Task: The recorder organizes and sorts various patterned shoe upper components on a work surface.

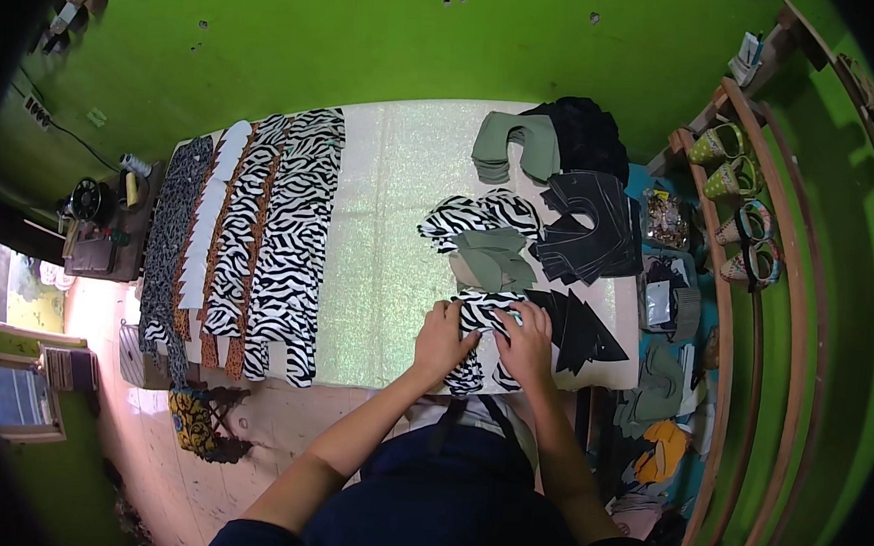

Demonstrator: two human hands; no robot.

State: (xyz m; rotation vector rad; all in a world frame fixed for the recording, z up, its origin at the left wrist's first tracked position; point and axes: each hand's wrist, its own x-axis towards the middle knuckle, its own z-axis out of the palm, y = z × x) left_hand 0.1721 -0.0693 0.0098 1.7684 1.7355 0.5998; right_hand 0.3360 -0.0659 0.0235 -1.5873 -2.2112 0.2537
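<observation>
My left hand (442, 339) and my right hand (526, 344) both press on a zebra-print cut piece (485, 311) near the front edge of the pale table (390, 230). Their fingers hold its edges, and part of the piece hangs down between my wrists. Just beyond it lies an olive-green cut piece (493, 258) on top of more zebra-print pieces (481, 216). Black pointed pieces (574, 326) lie right beside my right hand.
Long zebra-print and brown strips (269, 233) cover the table's left side. Black cut pieces (590, 222) and green ones (515, 146) sit at the back right. A curved wooden rack with shoes (737, 191) stands on the right, a sewing machine (91, 202) on the left.
</observation>
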